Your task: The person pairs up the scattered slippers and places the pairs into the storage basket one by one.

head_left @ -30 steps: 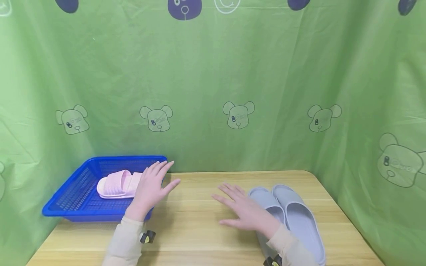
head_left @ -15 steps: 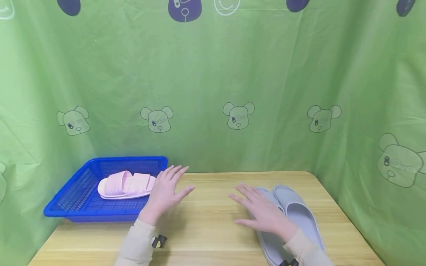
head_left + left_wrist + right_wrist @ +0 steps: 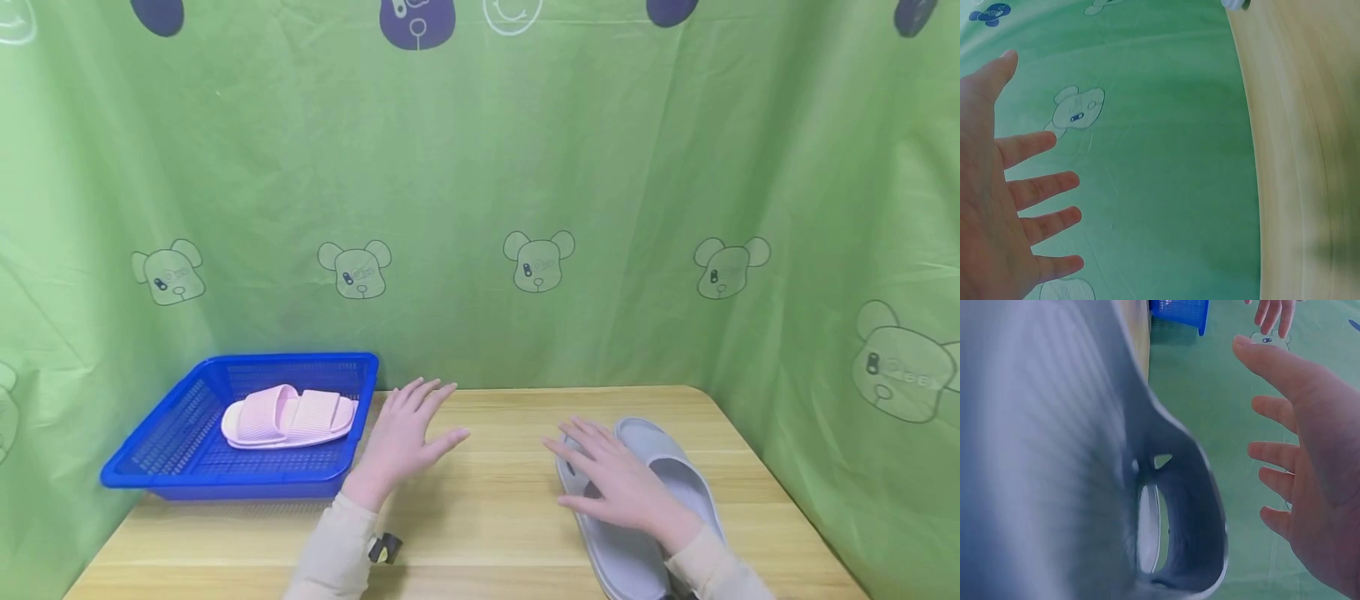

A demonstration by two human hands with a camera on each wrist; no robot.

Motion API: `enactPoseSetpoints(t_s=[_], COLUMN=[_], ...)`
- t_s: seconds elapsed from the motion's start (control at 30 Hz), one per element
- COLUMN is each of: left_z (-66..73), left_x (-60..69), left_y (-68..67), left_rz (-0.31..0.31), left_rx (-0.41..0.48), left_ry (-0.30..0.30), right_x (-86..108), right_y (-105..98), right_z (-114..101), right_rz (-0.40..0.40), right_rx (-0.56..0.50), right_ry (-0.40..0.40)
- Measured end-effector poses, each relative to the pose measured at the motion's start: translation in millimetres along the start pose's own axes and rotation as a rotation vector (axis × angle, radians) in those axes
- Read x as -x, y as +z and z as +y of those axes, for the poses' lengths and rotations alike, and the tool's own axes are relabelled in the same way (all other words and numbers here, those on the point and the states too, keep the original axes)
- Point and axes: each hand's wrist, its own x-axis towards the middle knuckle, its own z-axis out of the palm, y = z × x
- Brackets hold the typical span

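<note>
My left hand (image 3: 405, 446) hovers just right of the blue basket, its fingers straight and spread and holding nothing. A pair of grey slippers (image 3: 684, 483) lies at the right side of the table. Above the left slipper of that pair hangs my right hand (image 3: 622, 487), fingers extended, covering part of it. In the right wrist view that grey slipper (image 3: 1072, 456) looms large beside my right hand (image 3: 1322, 450), with a visible gap between them. Pink slippers (image 3: 262, 417) lie inside the blue basket (image 3: 217, 482); whether one or two cannot be told.
The wooden table (image 3: 480, 533) carries the basket at its left and the grey slippers at its right. A green curtain (image 3: 450, 167) printed with bear faces stands behind the table and along both sides.
Both hands have moved to the right, the left one away from the basket and the right one further over the grey slippers. More of the pink slippers shows. Basket and slippers stay put.
</note>
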Motion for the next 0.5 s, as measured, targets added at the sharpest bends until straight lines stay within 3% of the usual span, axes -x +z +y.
enactPoseSetpoints(t_s=[0.5], left_z=[27.2], left_x=[-9.0], left_y=[13.5], left_rz=[-0.04], left_rx=[-0.002], left_ry=[0.088], right_x=[17.4], right_y=[-1], right_z=[22], right_rz=[0.082], right_rx=[0.024], right_ry=[-0.011])
